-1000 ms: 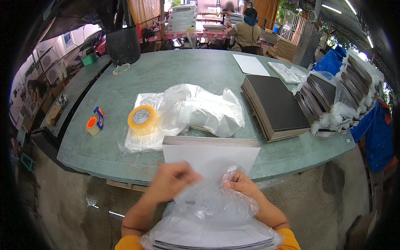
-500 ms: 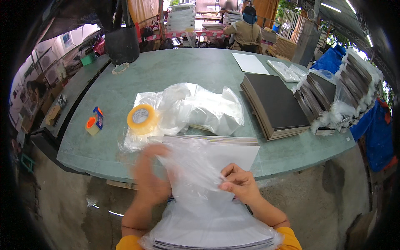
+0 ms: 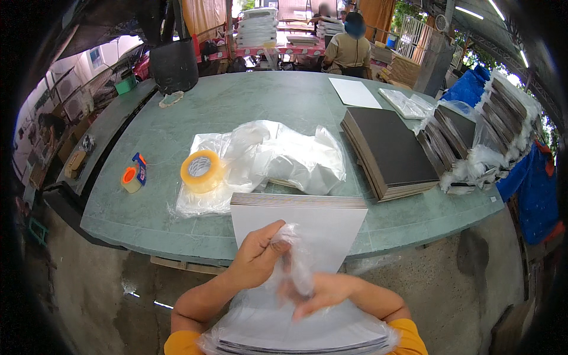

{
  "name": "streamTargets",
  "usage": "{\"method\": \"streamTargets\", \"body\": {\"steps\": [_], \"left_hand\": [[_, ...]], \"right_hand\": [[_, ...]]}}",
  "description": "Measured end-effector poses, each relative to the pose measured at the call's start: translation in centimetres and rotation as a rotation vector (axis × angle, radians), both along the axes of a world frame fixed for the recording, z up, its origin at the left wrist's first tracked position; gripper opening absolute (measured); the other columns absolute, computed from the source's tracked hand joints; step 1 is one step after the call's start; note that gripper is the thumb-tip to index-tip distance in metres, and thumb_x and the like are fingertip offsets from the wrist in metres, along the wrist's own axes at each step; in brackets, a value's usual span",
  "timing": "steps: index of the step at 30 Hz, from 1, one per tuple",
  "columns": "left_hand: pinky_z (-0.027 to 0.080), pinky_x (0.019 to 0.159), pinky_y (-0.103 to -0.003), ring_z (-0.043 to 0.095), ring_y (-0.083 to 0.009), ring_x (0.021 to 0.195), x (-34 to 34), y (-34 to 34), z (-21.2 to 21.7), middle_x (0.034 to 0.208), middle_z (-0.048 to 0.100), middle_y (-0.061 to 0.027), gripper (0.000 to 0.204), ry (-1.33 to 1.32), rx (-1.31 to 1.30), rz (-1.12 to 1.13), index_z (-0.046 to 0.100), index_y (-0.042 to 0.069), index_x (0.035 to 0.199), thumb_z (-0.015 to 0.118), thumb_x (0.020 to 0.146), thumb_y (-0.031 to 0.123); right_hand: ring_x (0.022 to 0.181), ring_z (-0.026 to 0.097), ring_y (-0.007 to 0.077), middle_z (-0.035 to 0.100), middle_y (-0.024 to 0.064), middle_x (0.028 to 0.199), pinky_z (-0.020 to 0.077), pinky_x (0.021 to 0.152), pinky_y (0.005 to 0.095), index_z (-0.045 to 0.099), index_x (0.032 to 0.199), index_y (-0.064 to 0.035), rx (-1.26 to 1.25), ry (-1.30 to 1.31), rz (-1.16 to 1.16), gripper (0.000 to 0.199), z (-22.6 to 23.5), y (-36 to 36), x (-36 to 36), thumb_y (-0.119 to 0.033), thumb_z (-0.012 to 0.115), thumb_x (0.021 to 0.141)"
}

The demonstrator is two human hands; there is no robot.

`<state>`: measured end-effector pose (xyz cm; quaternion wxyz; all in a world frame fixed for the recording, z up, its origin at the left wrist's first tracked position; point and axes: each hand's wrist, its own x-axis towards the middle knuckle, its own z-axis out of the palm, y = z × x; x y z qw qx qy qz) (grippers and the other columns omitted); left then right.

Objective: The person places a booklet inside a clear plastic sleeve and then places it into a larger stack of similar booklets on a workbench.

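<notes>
A stack of white boards point(image 3: 302, 222) leans over the near table edge toward me, its lower part inside a clear plastic bag point(image 3: 299, 322). My left hand point(image 3: 260, 254) pinches the bunched open end of the bag, gathered into a twisted neck above the boards. My right hand point(image 3: 313, 293) is beside that neck, smeared by motion, so its fingers cannot be read. Just beyond the boards lie crumpled clear plastic bags point(image 3: 278, 154). A roll of clear tape point(image 3: 202, 171) rests on their left part.
A small tape dispenser point(image 3: 135, 173) lies at the left of the green table point(image 3: 154, 219). Dark boards point(image 3: 390, 151) are stacked at the right, beside several plastic-wrapped bundles point(image 3: 467, 136). A white sheet point(image 3: 354, 93) lies farther back. Another person point(image 3: 349, 50) sits beyond the table.
The bag's loose end, spread wide before, is now gathered into a narrow bunch. My left hand has moved right and down onto it; my right hand has moved down and left.
</notes>
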<state>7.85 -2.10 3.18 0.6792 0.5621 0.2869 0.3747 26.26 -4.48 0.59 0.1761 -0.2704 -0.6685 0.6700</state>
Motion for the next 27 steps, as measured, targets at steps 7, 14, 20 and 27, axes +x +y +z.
{"method": "streamTargets", "body": {"steps": [7, 14, 20, 27], "left_hand": [[0.042, 0.059, -0.028, 0.053, -0.0126, 0.063, -2.9, 2.3, -1.3, 0.069, 0.058, -0.0046, 0.012, 0.059, 0.395, -0.505, 0.052, -0.002, 0.084, 0.048, 0.082, 0.009], [0.044, 0.058, -0.037, 0.057, -0.0305, 0.063, -2.3, -1.1, 0.5, 0.061, 0.054, -0.0146, 0.019, 0.746, 0.744, -0.91, 0.046, 0.0, 0.09, 0.051, 0.08, 0.015], [0.045, 0.055, -0.038, 0.059, -0.0288, 0.064, -3.8, 0.5, -5.4, 0.064, 0.058, -0.0131, 0.018, 1.607, 1.036, -0.802, 0.053, 0.002, 0.083, 0.054, 0.071, 0.016], [0.044, 0.048, -0.034, 0.061, -0.024, 0.061, -3.1, -0.9, -3.3, 0.066, 0.061, -0.0102, 0.008, 1.589, 1.104, -0.724, 0.058, 0.006, 0.073, 0.054, 0.068, 0.012]], "right_hand": [[0.071, 0.052, 0.0176, 0.055, 0.0077, 0.077, 0.0418, 0.067, 0.0296, 0.053, 0.088, 0.0026, -0.318, 0.601, 0.306, 0.029, 1.5, 0.2, 1.9, -0.026, 0.053, 0.084], [0.073, 0.059, 0.0279, 0.059, 0.0141, 0.072, 0.0462, 0.065, 0.0349, 0.058, 0.08, -0.0015, 0.704, -0.993, 0.557, 0.023, -2.0, -0.2, 4.4, -0.024, 0.058, 0.074], [0.081, 0.059, 0.0261, 0.06, 0.0153, 0.077, 0.0394, 0.085, 0.044, 0.059, 0.081, -0.0033, 0.756, -1.277, 0.183, 0.018, -2.4, -1.6, 4.3, -0.016, 0.052, 0.071], [0.073, 0.06, 0.0278, 0.059, 0.013, 0.065, 0.0463, 0.07, 0.0393, 0.061, 0.077, -0.0005, 1.333, -1.213, 0.173, 0.022, -3.4, -0.5, 6.7, -0.021, 0.057, 0.07]]}}
